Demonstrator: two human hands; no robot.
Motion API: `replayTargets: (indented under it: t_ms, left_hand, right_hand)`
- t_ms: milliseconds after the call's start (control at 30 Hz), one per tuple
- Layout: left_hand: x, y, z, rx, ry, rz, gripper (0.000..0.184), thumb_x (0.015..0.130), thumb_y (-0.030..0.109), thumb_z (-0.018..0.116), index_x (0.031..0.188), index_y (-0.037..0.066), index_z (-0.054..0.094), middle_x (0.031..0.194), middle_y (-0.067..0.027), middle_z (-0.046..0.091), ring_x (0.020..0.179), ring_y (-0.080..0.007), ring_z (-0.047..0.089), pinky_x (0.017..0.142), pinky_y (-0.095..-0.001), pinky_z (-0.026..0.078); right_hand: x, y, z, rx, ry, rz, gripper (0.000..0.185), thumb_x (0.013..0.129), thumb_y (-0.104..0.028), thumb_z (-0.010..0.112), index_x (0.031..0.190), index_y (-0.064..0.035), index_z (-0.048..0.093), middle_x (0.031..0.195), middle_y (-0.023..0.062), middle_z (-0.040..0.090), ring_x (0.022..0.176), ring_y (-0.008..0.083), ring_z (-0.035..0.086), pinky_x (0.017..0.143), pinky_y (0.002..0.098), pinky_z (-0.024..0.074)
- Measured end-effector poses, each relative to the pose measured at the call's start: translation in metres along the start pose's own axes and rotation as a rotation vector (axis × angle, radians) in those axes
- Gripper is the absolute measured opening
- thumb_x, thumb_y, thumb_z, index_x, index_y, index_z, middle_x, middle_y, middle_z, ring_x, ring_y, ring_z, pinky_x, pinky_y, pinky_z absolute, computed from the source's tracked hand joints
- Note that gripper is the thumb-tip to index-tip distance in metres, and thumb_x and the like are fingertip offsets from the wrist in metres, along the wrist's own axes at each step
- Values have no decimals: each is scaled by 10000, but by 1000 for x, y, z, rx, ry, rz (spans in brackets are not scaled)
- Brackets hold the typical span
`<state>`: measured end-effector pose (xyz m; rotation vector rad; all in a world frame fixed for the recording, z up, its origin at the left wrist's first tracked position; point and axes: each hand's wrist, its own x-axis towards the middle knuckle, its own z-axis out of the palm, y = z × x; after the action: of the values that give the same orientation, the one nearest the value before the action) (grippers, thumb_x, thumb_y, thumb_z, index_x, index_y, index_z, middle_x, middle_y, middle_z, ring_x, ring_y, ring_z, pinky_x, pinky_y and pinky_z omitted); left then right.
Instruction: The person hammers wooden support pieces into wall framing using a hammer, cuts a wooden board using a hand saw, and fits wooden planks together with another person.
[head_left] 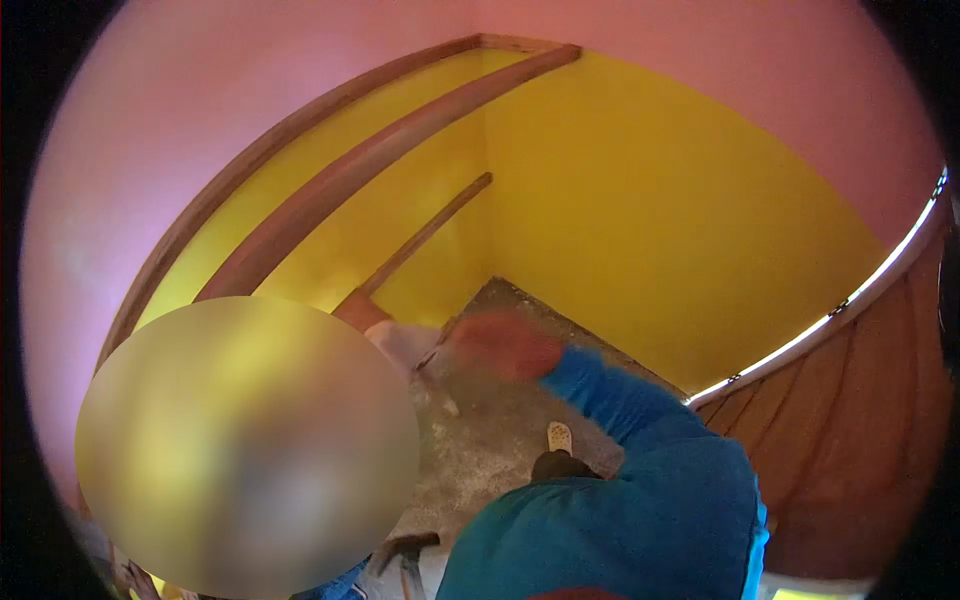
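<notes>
My right hand (505,345), at the end of a blue sleeve (640,400), is stretched forward over the floor and smeared by motion. Whether its fingers are closed, or hold anything, does not show. Just left of it is a pale, blurred shape (405,342) that I cannot make out, near the lower end of a wooden strip (425,235) on the yellow wall. At the bottom edge a hammer (408,548) shows its dark head and part of its handle; what holds it is out of sight. I do not see my left hand.
A large blurred oval (245,450) covers the left side. Below it are blue cloth (345,582) and part of a hand (138,580), apparently another person's. Wooden beams (390,150) run along the yellow wall (650,200). A clog-like shoe (560,437) stands on the grey floor (490,420).
</notes>
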<state>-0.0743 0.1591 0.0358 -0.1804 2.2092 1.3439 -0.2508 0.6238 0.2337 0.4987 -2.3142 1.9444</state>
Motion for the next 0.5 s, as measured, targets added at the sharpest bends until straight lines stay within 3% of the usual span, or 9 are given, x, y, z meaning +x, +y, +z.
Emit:
replayTargets:
  t_ms: [67,100,200,267,333,400,467,500]
  left_hand:
    - [12,47,18,14,-28,156,404,731,356,714,891,10,583,668,-103,597,620,-186,599,572,-358,501]
    - [13,63,16,17,-41,248,409,728,358,717,896,11,582,671,-103,597,626,-185,598,577,-358,501]
    - [9,151,10,32,-57,430,424,719,364,725,910,14,580,678,-101,596,641,-181,598,591,-357,500]
    - [4,286,40,25,-38,302,420,715,367,684,852,-18,591,694,-88,623,673,-150,600,609,-329,492]
    - [15,354,33,347,-10,483,534,759,515,629,900,4,568,646,-54,566,576,-147,558,525,-300,454]
    - [29,406,26,328,17,539,437,747,419,653,823,-2,568,641,-68,589,587,-148,578,520,-310,466]
    - [50,457,10,629,125,704,425,769,414,630,869,7,559,625,-60,565,532,-150,545,488,-314,447]
    - [50,490,23,593,182,781,413,782,399,615,897,8,550,616,-56,546,512,-153,527,484,-318,444]
  right_hand:
    - [-29,29,-84,173,483,187,174,896,-207,538,868,-47,598,729,-8,569,693,89,523,641,260,448]
    - [-41,49,-130,208,629,183,171,895,-209,534,821,-64,585,705,-13,551,634,59,490,556,230,412]
    - [-61,78,-226,179,998,157,180,885,-204,535,788,-56,568,660,-9,530,573,45,460,479,210,358]
    - [-56,90,-256,250,1179,9,204,882,-219,534,774,-48,566,639,-7,525,557,42,458,461,204,344]
    - [-44,89,-275,289,1235,-57,225,874,-229,537,776,-30,578,638,5,538,563,60,476,480,220,372]
    - [-26,96,-300,223,1302,-118,241,864,-234,543,784,-13,592,644,21,558,575,84,502,510,241,406]
    - [-3,108,-323,29,1371,-173,251,852,-235,552,798,4,606,657,41,586,595,114,538,551,265,445]
    - [9,106,-328,71,1386,-229,229,856,-221,559,804,-3,607,659,32,579,597,103,532,554,248,434]
